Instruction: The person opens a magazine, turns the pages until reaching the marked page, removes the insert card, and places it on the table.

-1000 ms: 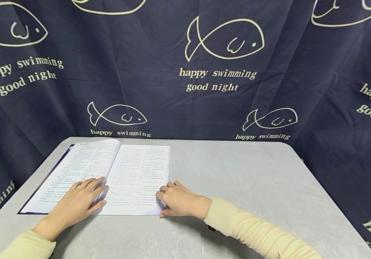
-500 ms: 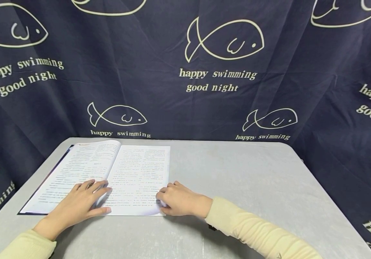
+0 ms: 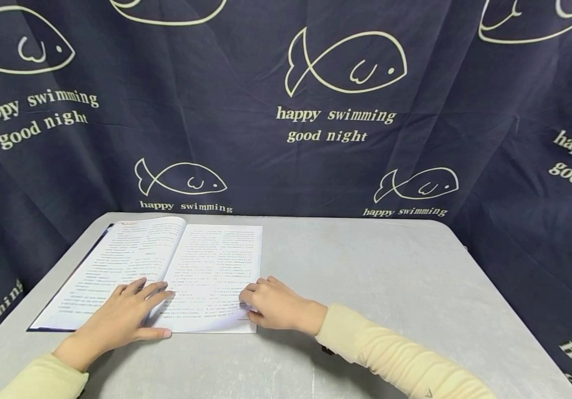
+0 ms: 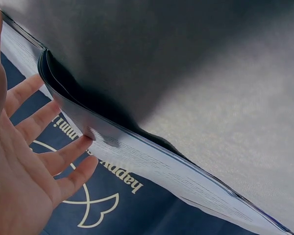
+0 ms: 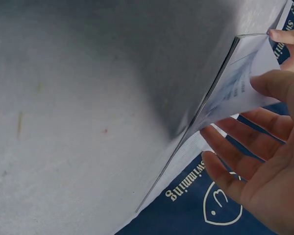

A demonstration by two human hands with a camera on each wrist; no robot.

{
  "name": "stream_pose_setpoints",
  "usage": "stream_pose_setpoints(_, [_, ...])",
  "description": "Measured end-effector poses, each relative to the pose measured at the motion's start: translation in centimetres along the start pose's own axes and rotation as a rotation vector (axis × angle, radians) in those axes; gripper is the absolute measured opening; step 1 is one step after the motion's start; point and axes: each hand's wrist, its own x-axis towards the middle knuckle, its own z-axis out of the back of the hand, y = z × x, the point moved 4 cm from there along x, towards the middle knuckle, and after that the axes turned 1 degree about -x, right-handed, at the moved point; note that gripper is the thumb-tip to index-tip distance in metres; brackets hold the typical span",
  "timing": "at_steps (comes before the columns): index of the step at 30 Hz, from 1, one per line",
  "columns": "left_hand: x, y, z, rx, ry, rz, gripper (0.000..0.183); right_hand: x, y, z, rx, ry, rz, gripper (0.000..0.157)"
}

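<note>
An open book (image 3: 218,266) with printed white pages lies on the left part of the grey table. My left hand (image 3: 118,318) rests across its lower gutter, fingers spread and its thumb along the bottom edge. In the left wrist view, the fingertips (image 4: 90,142) touch the pages. At the lower right corner, my right hand (image 3: 278,305) holds the edge of a page. The right wrist view shows that page (image 5: 250,83) bent up between the thumb (image 5: 269,84) and the fingers; exactly where they grip is partly hidden.
The grey table (image 3: 366,266) extends to the right of the book. Behind and beside it hangs a dark blue curtain (image 3: 256,111) printed with fish and words. A dark cover edge (image 3: 49,330) shows along the book's left side.
My left thumb has straightened out to the right along the book's bottom edge. The right thumb has moved up off the bottom edge, and the page corner has lifted with it.
</note>
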Motion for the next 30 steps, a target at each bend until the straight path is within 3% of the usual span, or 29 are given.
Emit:
stream_pose_setpoints(13, [0.10,0.02,-0.15,0.014,0.016,0.008,0.077,0.64,-0.66,0.78,0.013,-0.125,-0.039,0.014])
stream_pose_setpoints(30, [0.14,0.42,-0.23,-0.014,0.049,0.039,0.067,0.71,-0.84,0.96,0.025,-0.129,-0.091,0.019])
